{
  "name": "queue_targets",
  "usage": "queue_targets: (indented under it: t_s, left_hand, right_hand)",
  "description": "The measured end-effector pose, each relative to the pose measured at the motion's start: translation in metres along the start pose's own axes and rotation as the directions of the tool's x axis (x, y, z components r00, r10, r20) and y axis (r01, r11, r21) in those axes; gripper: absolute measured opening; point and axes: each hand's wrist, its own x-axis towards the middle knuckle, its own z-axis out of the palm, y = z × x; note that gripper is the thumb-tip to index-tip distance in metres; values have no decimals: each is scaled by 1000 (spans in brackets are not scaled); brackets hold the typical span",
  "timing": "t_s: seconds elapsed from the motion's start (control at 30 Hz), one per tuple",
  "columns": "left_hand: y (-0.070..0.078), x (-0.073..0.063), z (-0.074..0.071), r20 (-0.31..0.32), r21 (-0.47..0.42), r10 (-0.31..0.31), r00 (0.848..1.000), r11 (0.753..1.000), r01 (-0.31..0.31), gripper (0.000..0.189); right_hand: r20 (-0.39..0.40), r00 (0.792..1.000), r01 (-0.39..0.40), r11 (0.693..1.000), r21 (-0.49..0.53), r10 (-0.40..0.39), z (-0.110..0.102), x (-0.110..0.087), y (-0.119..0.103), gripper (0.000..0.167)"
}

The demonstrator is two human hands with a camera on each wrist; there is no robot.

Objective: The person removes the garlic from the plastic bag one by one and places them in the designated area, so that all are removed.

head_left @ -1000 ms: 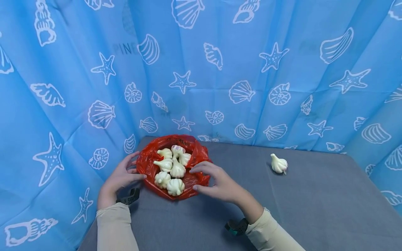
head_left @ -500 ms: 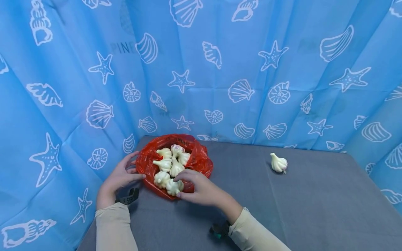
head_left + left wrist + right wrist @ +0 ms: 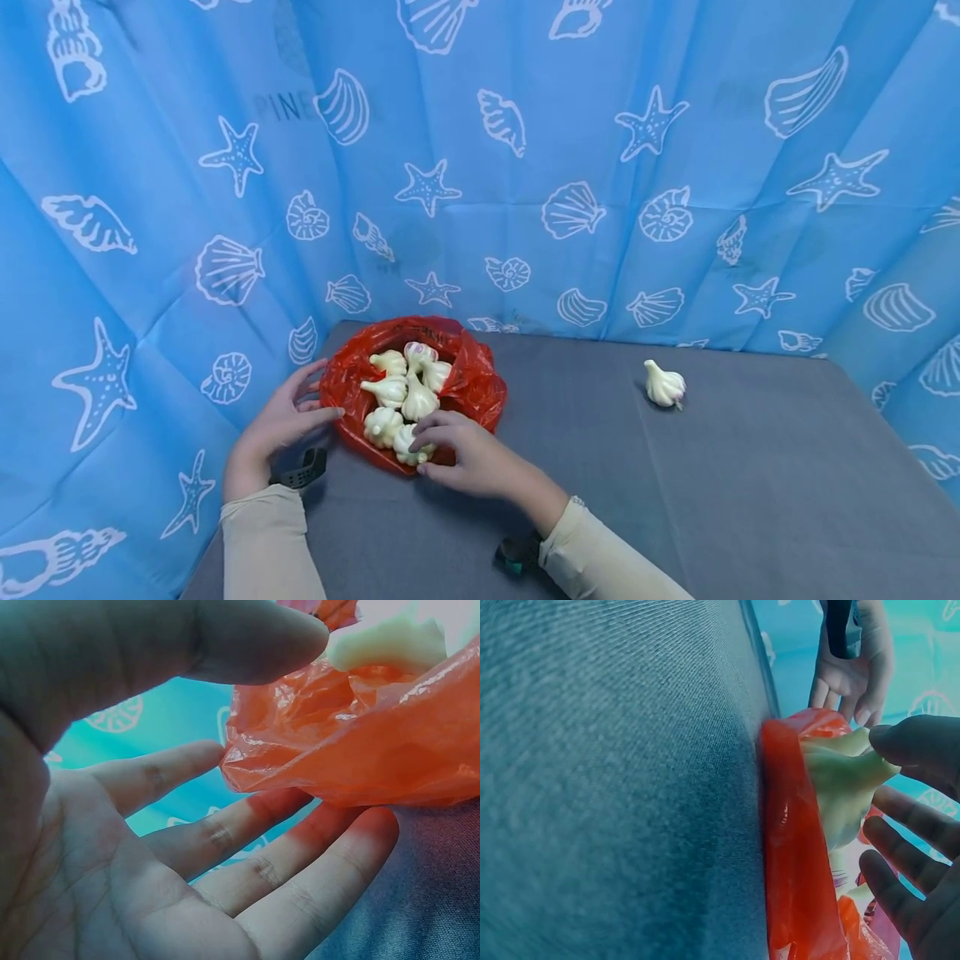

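Note:
A red plastic bag [image 3: 480, 387] lies with its mouth rolled wide, holding several white garlic bulbs [image 3: 386, 390]. My left hand [image 3: 279, 427] is at its left side, fingers spread and fairly straight. In the left wrist view the fingertips [image 3: 379, 825] reach under the bag's edge, with the thumb above. My right hand [image 3: 474, 460] reaches over the bag's front right rim to the nearest garlic bulb [image 3: 405, 443]. In the right wrist view its thumb is right at that bulb's stem [image 3: 881, 766], while the other fingers extend loosely past the bulb.
A single garlic bulb [image 3: 664, 386] lies apart on the right side of the grey cloth-covered table [image 3: 757, 467]. Behind and to the left hangs a blue curtain [image 3: 480, 233] with white shells and starfish. A black wrist device [image 3: 302, 469] is on each arm.
My right hand has moved left from the bag's right rim to the nearest bulb. My left hand stays at the bag's left side. The view has shifted slightly.

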Motion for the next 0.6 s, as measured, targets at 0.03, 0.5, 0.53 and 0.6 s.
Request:
queue_targets:
  t_s: [0.03,0.5,0.53,0.6]
  left_hand:
    - [0,0,0,-3,2,-4,1000,1000,4,94]
    - [-1,-1,-2,-2,0,-15,1000,1000,15,95]
    - [-2,-1,-2,-1,3,-14,1000,1000,14,95]
    - [-3,-1,-1,-2,6,-17,1000,1000,17,96]
  right_hand:
    - [-1,1000,0,1000,1,0,1,0,1,22]
    - [-22,999,27,999,-22,-27,3,3,7,24]
    - [-24,999,24,1000,-21,-24,3,3,7,23]
    - [-22,1000,12,1000,-10,-13,3,2,7,23]
